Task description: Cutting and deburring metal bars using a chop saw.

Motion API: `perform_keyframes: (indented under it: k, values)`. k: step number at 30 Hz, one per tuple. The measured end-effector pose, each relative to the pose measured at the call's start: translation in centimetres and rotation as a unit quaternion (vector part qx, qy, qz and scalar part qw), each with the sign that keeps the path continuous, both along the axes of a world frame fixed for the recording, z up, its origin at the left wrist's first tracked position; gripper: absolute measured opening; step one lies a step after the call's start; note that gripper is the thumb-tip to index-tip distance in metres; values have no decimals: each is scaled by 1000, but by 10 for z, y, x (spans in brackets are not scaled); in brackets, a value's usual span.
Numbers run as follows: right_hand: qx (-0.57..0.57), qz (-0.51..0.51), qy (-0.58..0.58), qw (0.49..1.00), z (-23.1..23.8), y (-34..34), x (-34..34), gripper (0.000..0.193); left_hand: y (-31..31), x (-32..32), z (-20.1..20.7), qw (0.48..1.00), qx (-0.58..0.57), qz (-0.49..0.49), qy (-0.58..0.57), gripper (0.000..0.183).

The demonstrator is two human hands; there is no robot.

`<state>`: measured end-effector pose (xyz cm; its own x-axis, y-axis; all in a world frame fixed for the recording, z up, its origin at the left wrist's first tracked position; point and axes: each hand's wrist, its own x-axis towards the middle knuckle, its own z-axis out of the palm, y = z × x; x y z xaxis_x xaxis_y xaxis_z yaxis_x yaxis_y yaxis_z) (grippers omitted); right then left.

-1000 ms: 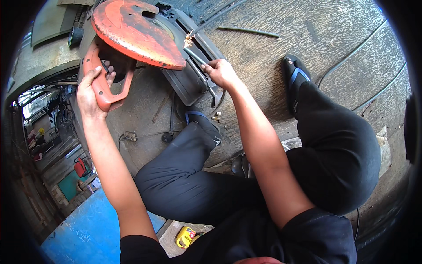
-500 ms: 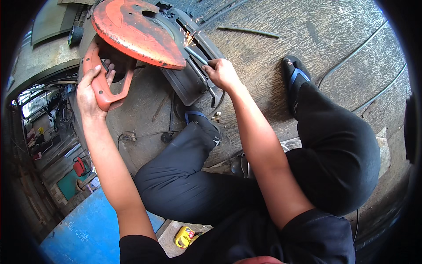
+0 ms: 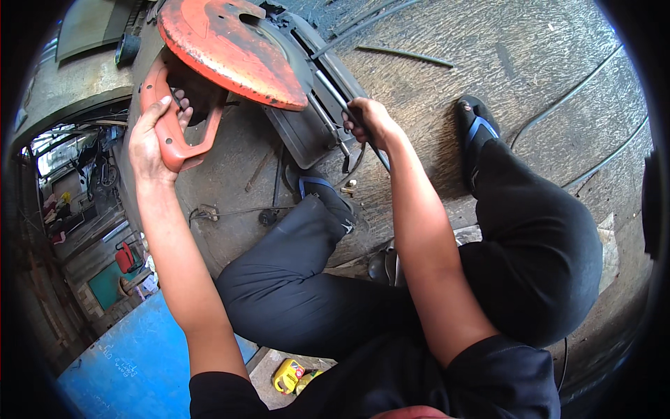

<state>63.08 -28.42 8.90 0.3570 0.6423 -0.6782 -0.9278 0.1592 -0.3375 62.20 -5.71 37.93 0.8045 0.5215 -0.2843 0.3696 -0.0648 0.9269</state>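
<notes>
My left hand point(image 3: 151, 150) is closed around the orange loop handle point(image 3: 171, 136) of a chop saw, its thumb on the near side. The saw's worn orange blade guard point(image 3: 230, 59) slopes down to the right and hides most of the disc. In my right hand point(image 3: 373, 122) is a thin metal rod point(image 3: 332, 88). One end reaches up-left to the saw's dark base point(image 3: 303, 136), beside the guard; the other sticks out below my palm along the wrist. I cannot tell whether the rod touches the disc.
A short rod point(image 3: 405, 56) lies on the rough floor beyond, with longer rods point(image 3: 572, 91) to the right. My sandalled feet point(image 3: 478, 129) flank the saw's near side. A cable point(image 3: 241, 211) crosses the floor. A yellow tape measure point(image 3: 287, 376) sits near a blue panel point(image 3: 139, 359).
The sparks at the guard's edge are gone. My right hand has moved slightly right and down, and the rod now shows below it. My left hand stays on the handle.
</notes>
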Motion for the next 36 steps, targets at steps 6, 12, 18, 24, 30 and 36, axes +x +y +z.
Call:
perform_keyframes:
  k: [6, 12, 18, 24, 30, 36]
  values:
    - [7, 54, -101, 993, 13, -4, 2, 32, -4, 0, 1, 1000, -3, 9, 0, 43]
    - [8, 48, -116, 992, 13, -5, 2, 27, -1, 0, 0, 1000, -1, 9, -1, 42]
    - [-11, 35, -151, 988, 8, -1, -1, 25, 1, 1, 0, 1000, -3, 5, 3, 42]
    - [-45, 14, -170, 984, 7, 1, -1, 23, 0, 0, 0, 1000, 2, 0, 1, 42]
    - [-79, -5, -211, 974, 9, 4, -2, 25, 2, 1, 0, 1000, 1, 6, 3, 42]
    - [-145, 5, -280, 949, 13, 5, -2, 27, 4, 1, 0, 1000, 3, 2, 4, 40]
